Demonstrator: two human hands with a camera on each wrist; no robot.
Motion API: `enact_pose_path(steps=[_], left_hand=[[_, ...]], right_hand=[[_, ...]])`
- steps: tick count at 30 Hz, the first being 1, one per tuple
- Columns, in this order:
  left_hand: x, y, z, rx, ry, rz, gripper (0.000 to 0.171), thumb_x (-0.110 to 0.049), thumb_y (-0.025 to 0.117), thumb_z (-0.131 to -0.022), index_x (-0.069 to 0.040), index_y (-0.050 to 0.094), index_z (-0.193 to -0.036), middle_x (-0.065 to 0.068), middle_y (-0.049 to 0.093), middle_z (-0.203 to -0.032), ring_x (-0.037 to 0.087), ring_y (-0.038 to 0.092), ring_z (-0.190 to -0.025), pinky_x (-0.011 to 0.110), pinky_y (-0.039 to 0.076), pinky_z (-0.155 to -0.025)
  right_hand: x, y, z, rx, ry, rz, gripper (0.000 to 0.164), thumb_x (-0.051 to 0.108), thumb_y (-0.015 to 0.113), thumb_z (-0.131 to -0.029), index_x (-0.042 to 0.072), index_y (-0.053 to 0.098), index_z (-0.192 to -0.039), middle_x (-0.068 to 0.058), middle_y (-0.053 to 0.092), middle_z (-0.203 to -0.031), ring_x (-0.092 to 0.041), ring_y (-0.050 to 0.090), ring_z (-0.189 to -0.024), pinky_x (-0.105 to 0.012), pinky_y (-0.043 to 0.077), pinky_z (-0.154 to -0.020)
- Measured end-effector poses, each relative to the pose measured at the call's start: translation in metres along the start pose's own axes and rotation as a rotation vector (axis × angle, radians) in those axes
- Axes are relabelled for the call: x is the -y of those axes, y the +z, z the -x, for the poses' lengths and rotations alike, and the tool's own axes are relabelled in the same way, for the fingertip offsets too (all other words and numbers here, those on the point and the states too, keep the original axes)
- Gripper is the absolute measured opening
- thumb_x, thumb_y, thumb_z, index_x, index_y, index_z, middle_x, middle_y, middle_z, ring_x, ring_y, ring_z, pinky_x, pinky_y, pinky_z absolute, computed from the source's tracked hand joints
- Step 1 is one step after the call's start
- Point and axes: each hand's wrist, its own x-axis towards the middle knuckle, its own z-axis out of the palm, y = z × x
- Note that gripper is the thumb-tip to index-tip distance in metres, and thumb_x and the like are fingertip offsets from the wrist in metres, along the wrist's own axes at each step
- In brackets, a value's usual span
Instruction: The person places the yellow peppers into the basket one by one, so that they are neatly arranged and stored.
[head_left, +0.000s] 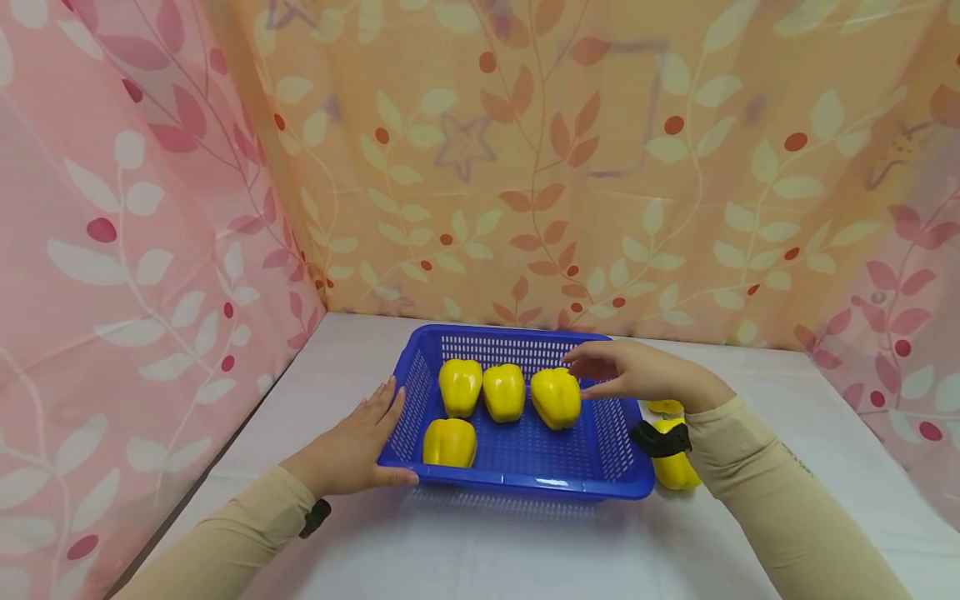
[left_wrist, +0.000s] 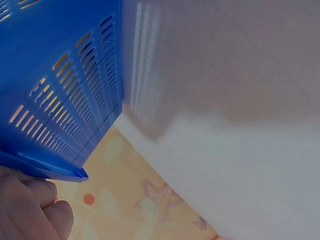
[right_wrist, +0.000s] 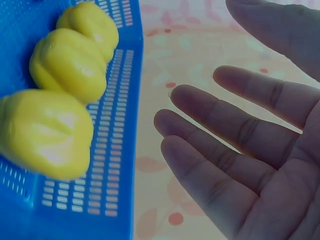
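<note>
A blue slotted plastic basket (head_left: pixel 517 478) holds several yellow bell peppers, three along the back and one bell pepper (head_left: pixel 450 443) at the front left. My left hand (head_left: pixel 356 442) rests against the basket's left rim, fingers stretched along it and thumb by the front corner. In the left wrist view its fingers (left_wrist: pixel 57 217) show right at the rim. Over the basket's right side is my right hand (head_left: pixel 630 371), beside the rightmost bell pepper (head_left: pixel 556 398). Its spread fingers (right_wrist: pixel 210 170) hold nothing in the right wrist view, where peppers (right_wrist: pixel 47 132) lie apart from them.
To the right of the basket, partly hidden by my right wrist, more yellow bell peppers (head_left: pixel 677 472) lie on the white table (head_left: pixel 487 550). Leaf-patterned cloth (head_left: pixel 525 167) hangs behind the table and along both sides.
</note>
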Motion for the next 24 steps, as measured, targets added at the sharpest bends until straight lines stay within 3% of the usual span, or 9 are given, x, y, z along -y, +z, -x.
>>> enact_pose_path(steps=[7,15,24], left_hand=[[0.0,0.0,-0.001,-0.001,0.0,0.004,0.114,-0.074,0.052,-0.07,-0.002,0.007,-0.146,0.017,-0.003,-0.152,0.031,0.0,-0.139,0.047,0.012,-0.11],[0.001,0.001,-0.001,-0.008,0.013,-0.008,0.113,-0.074,0.052,-0.071,0.0,0.008,-0.145,0.018,-0.004,-0.152,0.032,0.0,-0.139,0.047,0.012,-0.11],[0.001,0.001,-0.001,0.002,-0.002,-0.012,0.115,-0.076,0.05,-0.069,-0.002,0.007,-0.146,0.017,-0.004,-0.152,0.03,0.0,-0.14,0.046,0.012,-0.111]], right_hand=[[-0.013,-0.008,0.018,-0.041,-0.004,0.048,0.047,0.03,0.068,-0.083,0.015,0.053,-0.125,-0.003,0.059,-0.117,-0.026,0.056,-0.111,-0.039,0.047,-0.091],[-0.027,-0.011,0.04,-0.065,0.034,0.025,0.046,0.032,0.066,-0.084,0.013,0.053,-0.124,-0.009,0.06,-0.118,-0.03,0.054,-0.112,-0.041,0.048,-0.089],[-0.038,-0.016,0.065,-0.131,0.08,0.091,0.047,0.032,0.065,-0.085,0.011,0.052,-0.125,-0.006,0.062,-0.113,-0.025,0.058,-0.105,-0.042,0.049,-0.085]])
